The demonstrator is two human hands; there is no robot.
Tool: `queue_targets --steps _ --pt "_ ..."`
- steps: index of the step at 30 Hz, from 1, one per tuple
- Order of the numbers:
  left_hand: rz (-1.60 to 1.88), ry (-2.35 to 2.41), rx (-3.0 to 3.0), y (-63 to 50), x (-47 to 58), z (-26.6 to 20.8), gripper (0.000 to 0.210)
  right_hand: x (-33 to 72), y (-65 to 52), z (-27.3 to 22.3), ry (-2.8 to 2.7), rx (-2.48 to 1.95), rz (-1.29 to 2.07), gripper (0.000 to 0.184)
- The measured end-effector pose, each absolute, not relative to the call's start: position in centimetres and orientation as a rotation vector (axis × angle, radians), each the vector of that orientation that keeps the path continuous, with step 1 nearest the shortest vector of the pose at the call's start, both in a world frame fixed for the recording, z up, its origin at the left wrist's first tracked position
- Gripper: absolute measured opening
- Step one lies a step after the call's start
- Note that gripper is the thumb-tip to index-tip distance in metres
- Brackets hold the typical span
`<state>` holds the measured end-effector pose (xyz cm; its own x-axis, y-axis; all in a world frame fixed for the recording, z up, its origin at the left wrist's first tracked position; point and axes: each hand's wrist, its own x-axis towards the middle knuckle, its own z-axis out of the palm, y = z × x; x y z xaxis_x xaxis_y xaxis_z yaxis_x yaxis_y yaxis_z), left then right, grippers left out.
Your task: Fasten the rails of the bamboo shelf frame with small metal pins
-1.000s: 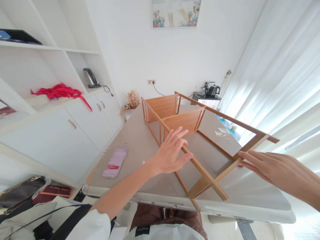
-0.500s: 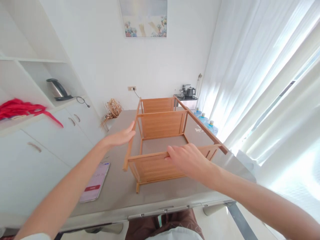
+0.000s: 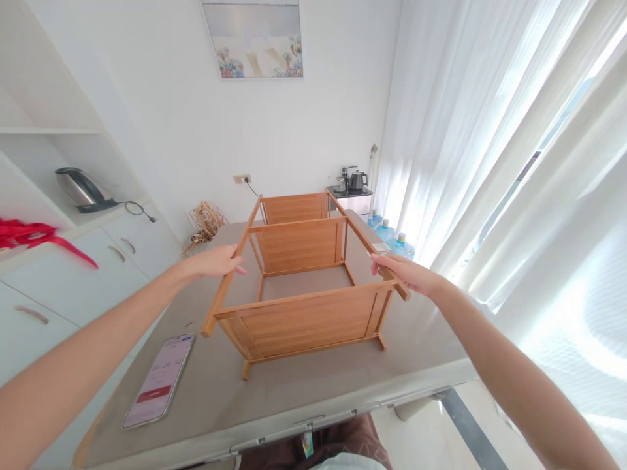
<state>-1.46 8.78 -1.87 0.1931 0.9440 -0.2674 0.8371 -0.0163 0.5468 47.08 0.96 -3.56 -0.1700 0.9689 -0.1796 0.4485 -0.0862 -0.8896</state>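
A wooden shelf rack (image 3: 304,323) lies on its side on the table, its slatless panels standing upright between long side rails. My left hand (image 3: 219,261) is closed around the rack's left rail, thumb side towards the inside. On the opposite side, my right hand (image 3: 404,271) grips the right rail close to its near end. The near panel faces me, and two more panels stand farther back. Parts of both rails are hidden under my fingers.
A phone (image 3: 159,382) showing a timer lies left of the rack on the table (image 3: 313,391). Dried plants (image 3: 206,222) stand behind at left, a kettle (image 3: 81,189) sits on the shelf, and water bottles (image 3: 400,245) stand by the curtain.
My right hand has moved from the near panel's top edge to the right rail. The left hand has closed on the left rail. My view has shifted, and the rack appears turned slightly.
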Motion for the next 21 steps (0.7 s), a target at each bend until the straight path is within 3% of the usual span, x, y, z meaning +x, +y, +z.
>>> queue_targets --steps 7,11,21 --pt "0.204 1.672 1.870 10.0 -1.2 0.4 0.057 42.2 -1.8 -6.8 -1.485 -1.353 1.353 0.052" --pt "0.183 1.677 1.880 12.2 -1.4 1.1 0.062 39.4 -4.4 -6.8 -1.493 -1.304 1.353 0.057" --pt "0.254 1.624 1.974 17.2 0.7 -0.1 0.081 32.9 -9.1 -8.8 -1.413 -1.096 1.241 0.059"
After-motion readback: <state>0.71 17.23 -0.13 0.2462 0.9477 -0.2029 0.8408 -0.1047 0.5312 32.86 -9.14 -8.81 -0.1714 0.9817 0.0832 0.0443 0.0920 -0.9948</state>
